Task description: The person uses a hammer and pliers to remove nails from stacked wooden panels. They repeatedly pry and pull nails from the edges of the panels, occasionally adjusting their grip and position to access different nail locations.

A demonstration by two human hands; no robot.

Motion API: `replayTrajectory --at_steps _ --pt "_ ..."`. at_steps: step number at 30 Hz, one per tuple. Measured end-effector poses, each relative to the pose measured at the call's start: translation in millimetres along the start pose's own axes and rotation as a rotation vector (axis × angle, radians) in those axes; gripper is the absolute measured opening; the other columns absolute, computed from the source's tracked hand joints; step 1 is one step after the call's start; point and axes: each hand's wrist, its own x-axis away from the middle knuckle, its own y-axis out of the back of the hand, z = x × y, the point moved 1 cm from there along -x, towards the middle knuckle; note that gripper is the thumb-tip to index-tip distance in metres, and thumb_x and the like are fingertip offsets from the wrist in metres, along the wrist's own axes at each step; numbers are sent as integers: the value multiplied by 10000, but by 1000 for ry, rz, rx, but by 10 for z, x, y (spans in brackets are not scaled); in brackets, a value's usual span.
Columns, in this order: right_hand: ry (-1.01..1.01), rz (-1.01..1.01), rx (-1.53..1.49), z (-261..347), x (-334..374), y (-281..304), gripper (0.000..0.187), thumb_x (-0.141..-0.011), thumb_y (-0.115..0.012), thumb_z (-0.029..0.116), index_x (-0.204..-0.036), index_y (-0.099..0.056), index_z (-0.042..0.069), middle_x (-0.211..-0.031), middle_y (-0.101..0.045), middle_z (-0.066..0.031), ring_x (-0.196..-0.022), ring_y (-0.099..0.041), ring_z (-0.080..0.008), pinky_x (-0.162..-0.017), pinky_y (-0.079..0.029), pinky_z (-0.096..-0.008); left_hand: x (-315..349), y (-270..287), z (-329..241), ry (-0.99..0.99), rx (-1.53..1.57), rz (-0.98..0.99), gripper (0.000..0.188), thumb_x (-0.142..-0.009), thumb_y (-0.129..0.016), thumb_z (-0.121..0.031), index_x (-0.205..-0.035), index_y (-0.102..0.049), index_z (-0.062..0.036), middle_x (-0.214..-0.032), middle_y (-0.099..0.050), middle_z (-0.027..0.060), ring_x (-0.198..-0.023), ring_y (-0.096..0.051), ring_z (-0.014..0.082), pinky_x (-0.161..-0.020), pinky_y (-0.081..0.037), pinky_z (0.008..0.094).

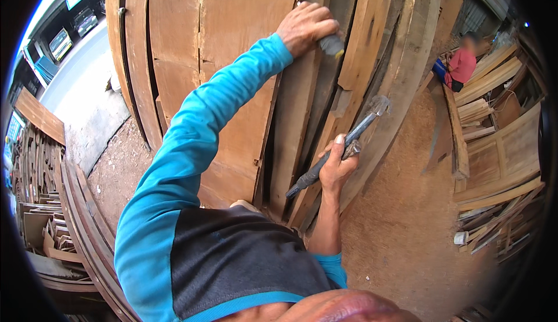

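Observation:
My left hand (308, 27) is closed around a hand tool with a dark grey handle (331, 45), yellowish at its end; its kind is mostly hidden by the fingers. It is over the upper edge of a wide brown wooden panel (244, 60). Lower and to the right, my right hand (339, 165) grips a hammer (363, 125) with a dark grip and a blurred metal head that points up and right. A short dark piece (352, 148) shows beside the right thumb, too unclear to name. Long wooden boards (349, 110) lean behind both hands.
Stacked timber (497, 159) and panels line the right side, where a person in a red shirt (463, 65) sits. More boards (87, 223) stand at the left. Reddish dirt ground (401, 217) lies to the right, and a road with parked vehicles (61, 44) shows at upper left.

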Motion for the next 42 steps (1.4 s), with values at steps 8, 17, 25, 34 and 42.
replayTrajectory --at_steps 8,17,25,34,42 --pt "-186 190 -52 298 591 63 244 -1032 -547 239 -1005 -531 -3 -665 -560 -31 -538 -568 -119 -504 -476 -283 645 637 -1707 968 1173 327 264 -854 -802 -131 -1010 -602 -59 -988 -685 43 -925 -658 168 -801 -543 337" --pt "-634 650 -104 205 1526 -471 373 -1043 -524 399 -982 -532 31 -733 -582 -34 -598 -593 -119 -535 -487 -280 2217 1280 -2254 1656 1406 -31 128 -926 -687 -74 -992 -596 -11 -950 -723 131 -851 -702 197 -753 -571 335" --pt "-1096 489 -346 -151 2365 -424 321 -1023 -574 352 -1073 -535 37 -943 -644 -116 -779 -696 -192 -644 -557 -287 3363 1910 -2241 2153 1019 -494 146 -928 -635 -107 -1033 -595 -13 -844 -670 107 -666 -632 171 -572 -541 301" --pt "-1112 856 -59 -259 2656 85 293 -1015 -474 215 -1129 -534 -49 -898 -661 -146 -750 -704 -238 -698 -569 -349 4243 2309 -2547 2264 968 -720 147 -954 -583 -200 -1015 -583 -67 -822 -630 32 -635 -583 119 -565 -504 255" --pt "-944 846 -55 81 995 628 423 -986 -472 108 -1388 -438 -20 -1055 -701 -214 -889 -749 -261 -458 -548 -188 5027 2184 -3831 2618 966 -890 156 -881 -610 -202 -900 -592 -48 -707 -620 53 -524 -554 166 -466 -492 297"
